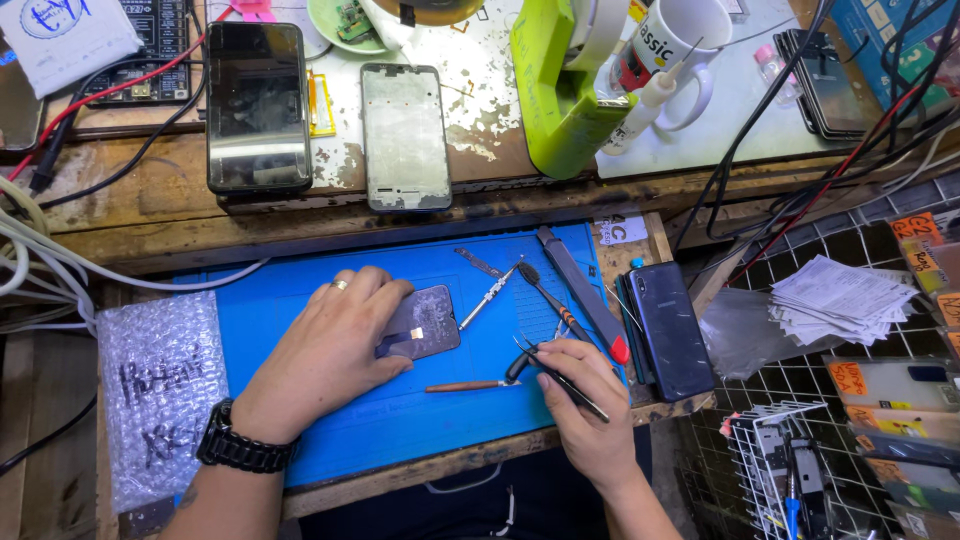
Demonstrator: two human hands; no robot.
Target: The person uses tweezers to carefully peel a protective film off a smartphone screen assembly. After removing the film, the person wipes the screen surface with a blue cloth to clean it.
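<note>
My left hand (330, 345), with a ring and a black wristwatch, lies flat on a dark phone part (425, 322) that rests on the blue work mat (400, 410). My right hand (585, 400) grips black tweezers (540, 362) near the mat's right side, their tips pointing left toward the phone part. A thin wooden-handled tool (465, 386) lies on the mat between my two hands. A metal screwdriver (487, 297) lies just right of the phone part.
A brush (545, 290), a flat pry bar (580, 290) and a dark phone (670, 330) lie at the mat's right. Behind, a phone frame (405, 135), a black screen (258, 105), a green holder (560, 90) and a mug (680, 45). Bubble wrap (160, 390) left, cables both sides.
</note>
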